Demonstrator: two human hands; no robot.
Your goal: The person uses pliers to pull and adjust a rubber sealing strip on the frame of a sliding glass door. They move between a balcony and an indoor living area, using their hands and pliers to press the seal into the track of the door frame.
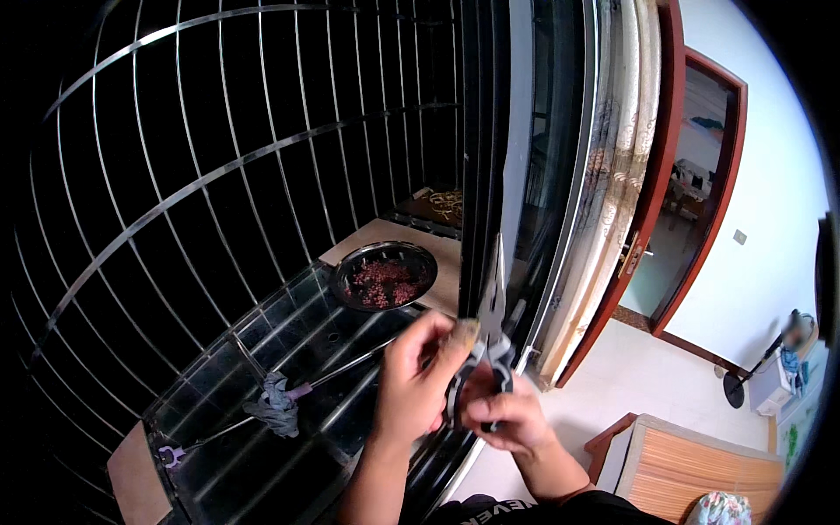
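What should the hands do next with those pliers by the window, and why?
Probably squeeze the handles a little. Both the left hand and right hand hold the grey-handled pliers, whose metal tip points up along the dark window frame. What the tip grips is too small to tell, so a gentle squeeze seems safest.

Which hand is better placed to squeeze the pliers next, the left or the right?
Probably the right hand: it wraps the dark handles of the pliers, so its grip can close them. The left hand sits higher, near the joint, seemingly steadying them.
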